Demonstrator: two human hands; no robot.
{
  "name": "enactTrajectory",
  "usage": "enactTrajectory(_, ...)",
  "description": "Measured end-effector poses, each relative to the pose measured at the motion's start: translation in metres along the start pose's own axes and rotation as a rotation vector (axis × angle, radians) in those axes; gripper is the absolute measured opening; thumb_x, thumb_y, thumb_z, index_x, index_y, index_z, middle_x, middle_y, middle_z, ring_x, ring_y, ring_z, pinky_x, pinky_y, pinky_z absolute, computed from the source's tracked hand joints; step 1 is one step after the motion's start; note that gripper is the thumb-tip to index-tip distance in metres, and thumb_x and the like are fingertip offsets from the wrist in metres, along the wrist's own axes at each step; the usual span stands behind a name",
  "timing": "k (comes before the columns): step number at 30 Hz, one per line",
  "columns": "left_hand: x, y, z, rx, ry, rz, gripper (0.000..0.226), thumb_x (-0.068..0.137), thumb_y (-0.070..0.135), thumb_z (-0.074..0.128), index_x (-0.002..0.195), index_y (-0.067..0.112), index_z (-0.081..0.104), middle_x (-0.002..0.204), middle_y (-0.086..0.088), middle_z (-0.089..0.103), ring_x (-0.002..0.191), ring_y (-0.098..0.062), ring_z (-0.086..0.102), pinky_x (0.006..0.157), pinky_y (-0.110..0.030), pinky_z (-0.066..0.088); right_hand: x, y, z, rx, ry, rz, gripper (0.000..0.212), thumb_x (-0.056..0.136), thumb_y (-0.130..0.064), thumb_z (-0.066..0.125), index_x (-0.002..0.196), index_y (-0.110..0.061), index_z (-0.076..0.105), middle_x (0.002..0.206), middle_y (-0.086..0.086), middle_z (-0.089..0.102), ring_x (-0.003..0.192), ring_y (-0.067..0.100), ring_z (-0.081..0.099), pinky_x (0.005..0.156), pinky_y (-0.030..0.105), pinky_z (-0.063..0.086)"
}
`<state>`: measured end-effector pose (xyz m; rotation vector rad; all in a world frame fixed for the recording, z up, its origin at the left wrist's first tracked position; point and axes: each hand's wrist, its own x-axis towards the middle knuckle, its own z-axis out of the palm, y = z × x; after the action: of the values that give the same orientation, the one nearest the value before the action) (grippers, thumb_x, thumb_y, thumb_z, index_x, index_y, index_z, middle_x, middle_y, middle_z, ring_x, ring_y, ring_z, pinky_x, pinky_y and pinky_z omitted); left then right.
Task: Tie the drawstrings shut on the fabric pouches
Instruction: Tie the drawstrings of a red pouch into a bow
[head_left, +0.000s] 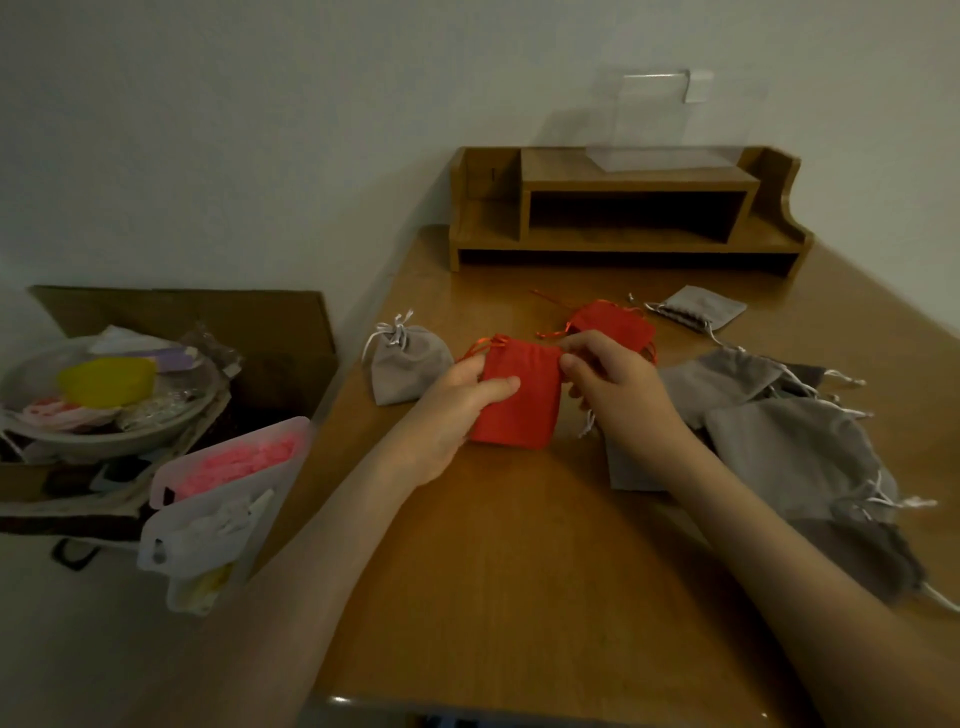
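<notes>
Nearest, the wooden table (519, 597) runs in from the bottom edge, and both bare forearms reach over it. Off its left side stand frosted plastic bags (218, 499) (one holds something pink). Along its right side lies a heap of grey pouches (789, 452), flat and loose, with white cords trailing.

Further in, the left hand (457, 410) grips the red pouch (524, 405) by its left edge, thumb laid across the front and fingers behind. The right hand (618, 395) curls its fingers at the pouch's upper right corner and pinches there; whether a cord sits between them cannot be told. The pouch is over the middle of the table with its mouth turned away from the person, and orange cords show at its top left corner.

Just left of it lies a gathered grey pouch (408, 364), its white cord bunched at the neck. Beyond the right hand lies a second red pouch (613, 325) with its orange cords spread out. Farther right, a single grey pouch (701, 306) lies flat.

Left of the table, a cardboard box (208, 317) holds a bowl (104, 441) of mixed bits (one is yellow). At the back, a wooden desk shelf (623, 208) stands against the wall, with a clear plastic box (654, 119) on top.
</notes>
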<state>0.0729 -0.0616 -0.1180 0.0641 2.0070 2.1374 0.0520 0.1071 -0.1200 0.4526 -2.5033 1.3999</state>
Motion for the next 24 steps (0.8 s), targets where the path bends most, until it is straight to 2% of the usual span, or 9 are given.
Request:
enactTrajectory(3, 0.004, -0.003, -0.002, 0.0, 0.078, 0.001, 0.025, 0.091, 0.041, 0.056, 0.109, 0.026, 0.064, 0.113, 0.002, 0.07, 0.109, -0.016, 0.064, 0.101, -0.041, 0.046, 0.0, -0.001, -0.002, 0.012, -0.006, 0.01, 0.01, 0.096, -0.009, 0.052, 0.096, -0.011, 0.062, 0.079, -0.002, 0.059, 0.068, 0.006, 0.053, 0.059, 0.013, 0.041)
enactTrajectory(7, 0.009, -0.006, -0.004, 0.063, 0.192, 0.019, 0.038, 0.09, 0.054, 0.053, 0.112, 0.024, 0.063, 0.115, -0.001, 0.068, 0.109, -0.019, 0.063, 0.101, -0.046, 0.046, 0.0, -0.001, -0.001, 0.076, -0.013, 0.049, 0.013, 0.097, -0.01, 0.05, 0.087, -0.014, 0.058, 0.077, -0.006, 0.058, 0.064, 0.003, 0.055, 0.055, 0.013, 0.044)
enactTrajectory(9, 0.01, -0.005, -0.002, 0.046, 0.227, 0.03, 0.038, 0.094, 0.05, 0.048, 0.113, 0.02, 0.059, 0.113, -0.006, 0.067, 0.104, -0.021, 0.065, 0.096, -0.044, 0.051, 0.0, -0.003, -0.002, 0.156, 0.002, 0.091, 0.014, 0.099, -0.014, 0.049, 0.087, -0.015, 0.056, 0.077, -0.005, 0.058, 0.061, 0.002, 0.056, 0.053, 0.015, 0.046)
enactTrajectory(11, 0.009, -0.004, -0.003, 0.018, 0.263, 0.092, 0.032, 0.097, 0.041, 0.045, 0.115, 0.017, 0.056, 0.109, -0.007, 0.067, 0.098, -0.02, 0.066, 0.087, -0.037, 0.055, 0.001, -0.005, -0.004, 0.246, -0.004, 0.145, 0.012, 0.099, -0.015, 0.048, 0.091, -0.013, 0.055, 0.079, -0.002, 0.057, 0.063, 0.006, 0.056, 0.053, 0.016, 0.046)
enactTrajectory(15, 0.007, -0.006, -0.007, 0.193, 0.259, 0.237, 0.015, 0.1, 0.022, 0.046, 0.095, 0.017, 0.059, 0.086, 0.002, 0.064, 0.074, -0.004, 0.063, 0.066, -0.021, 0.052, 0.001, -0.007, -0.006, 0.32, -0.056, 0.122, 0.01, 0.097, -0.012, 0.051, 0.088, -0.013, 0.055, 0.075, -0.003, 0.054, 0.059, -0.002, 0.051, 0.054, 0.011, 0.042)
enactTrajectory(17, 0.008, -0.01, -0.008, 0.329, 0.275, 0.252, 0.021, 0.1, 0.019, 0.044, 0.087, 0.02, 0.06, 0.078, 0.004, 0.064, 0.067, -0.003, 0.061, 0.063, -0.019, 0.05, 0.001, -0.005, -0.007, 0.315, -0.071, 0.104, 0.011, 0.096, -0.01, 0.052, 0.087, -0.013, 0.056, 0.073, -0.003, 0.054, 0.058, -0.003, 0.05, 0.055, 0.012, 0.042)
enactTrajectory(19, 0.01, -0.012, -0.01, 0.428, 0.329, 0.262, 0.025, 0.101, 0.017, 0.042, 0.083, 0.024, 0.058, 0.074, 0.003, 0.062, 0.065, -0.008, 0.059, 0.061, -0.019, 0.049, 0.001, -0.003, -0.008, 0.345, -0.052, 0.112, 0.014, 0.096, -0.008, 0.051, 0.085, -0.012, 0.057, 0.07, -0.002, 0.056, 0.059, 0.005, 0.052, 0.056, 0.018, 0.045)
enactTrajectory(22, 0.013, -0.012, -0.015, 0.499, 0.417, 0.235, 0.029, 0.102, 0.017, 0.038, 0.077, 0.023, 0.052, 0.066, 0.003, 0.058, 0.056, -0.007, 0.052, 0.054, -0.016, 0.043, 0.003, 0.001, -0.008, 0.397, 0.072, 0.158, 0.022, 0.097, -0.005, 0.049, 0.079, -0.015, 0.056, 0.061, -0.005, 0.056, 0.056, 0.008, 0.05, 0.055, 0.022, 0.043)
enactTrajectory(24, 0.014, -0.012, -0.019, 0.537, 0.475, 0.232, 0.032, 0.103, 0.016, 0.037, 0.075, 0.021, 0.051, 0.062, 0.004, 0.056, 0.055, -0.006, 0.048, 0.058, -0.02, 0.04, 0.003, -0.001, -0.009, 0.481, 0.15, 0.207, 0.026, 0.097, -0.003, 0.047, 0.075, -0.015, 0.054, 0.057, -0.007, 0.055, 0.051, 0.004, 0.049, 0.051, 0.018, 0.042)
